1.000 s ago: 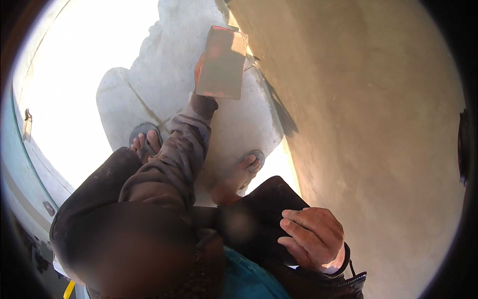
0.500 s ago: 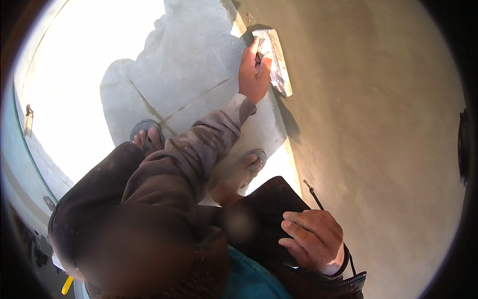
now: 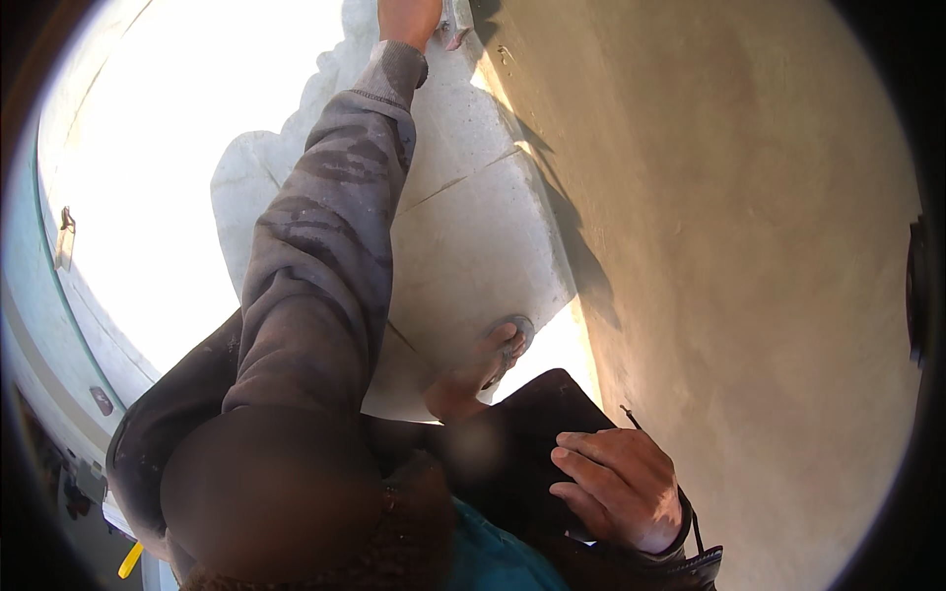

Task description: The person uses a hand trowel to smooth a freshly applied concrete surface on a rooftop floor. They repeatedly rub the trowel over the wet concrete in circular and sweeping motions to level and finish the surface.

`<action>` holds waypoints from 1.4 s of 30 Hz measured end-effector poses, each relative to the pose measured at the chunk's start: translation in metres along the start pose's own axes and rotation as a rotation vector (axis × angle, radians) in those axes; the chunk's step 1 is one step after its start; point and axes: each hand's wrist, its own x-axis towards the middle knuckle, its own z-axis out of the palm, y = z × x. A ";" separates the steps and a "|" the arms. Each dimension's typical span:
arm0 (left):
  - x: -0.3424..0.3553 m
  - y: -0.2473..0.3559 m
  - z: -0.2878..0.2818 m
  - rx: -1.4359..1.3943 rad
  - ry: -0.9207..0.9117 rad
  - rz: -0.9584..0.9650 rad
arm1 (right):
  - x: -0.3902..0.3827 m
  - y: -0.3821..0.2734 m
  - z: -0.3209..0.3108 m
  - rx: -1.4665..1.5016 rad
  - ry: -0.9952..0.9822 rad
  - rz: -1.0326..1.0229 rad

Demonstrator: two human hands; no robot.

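Observation:
My left hand (image 3: 410, 18) is stretched far forward and partly cut off by the top edge, its fingers out of view. Beside it, close to the foot of the wall, shows the end of a pale flat block (image 3: 455, 24) with a pinkish corner, gripped by that hand. My right hand (image 3: 623, 490) rests on my dark trouser knee (image 3: 537, 419), fingers loosely stretched and holding nothing.
A smooth beige wall (image 3: 749, 217) rises along the right. The pale concrete floor (image 3: 463, 227) has joint lines, bright sun and my shadow. My sandalled foot (image 3: 507, 340) stands near the wall. A small metal fitting (image 3: 66, 236) shows at far left.
My left hand has moved forward and slightly left with the pale block, along the wall's foot. My arm now hides my left foot. The right hand stays on the knee.

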 end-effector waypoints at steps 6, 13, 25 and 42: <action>-0.057 0.018 0.011 -0.070 -0.142 -0.214 | -0.001 0.003 -0.004 0.035 0.039 -0.054; -0.193 0.039 0.034 -0.234 -0.184 -0.396 | 0.001 -0.005 -0.010 0.009 0.008 -0.053; -0.268 0.054 0.031 -0.376 -0.130 -0.484 | 0.006 0.001 -0.016 -0.021 -0.040 -0.025; -0.325 0.093 0.064 -0.220 -0.241 -0.362 | -0.004 -0.012 -0.028 -0.001 -0.027 0.000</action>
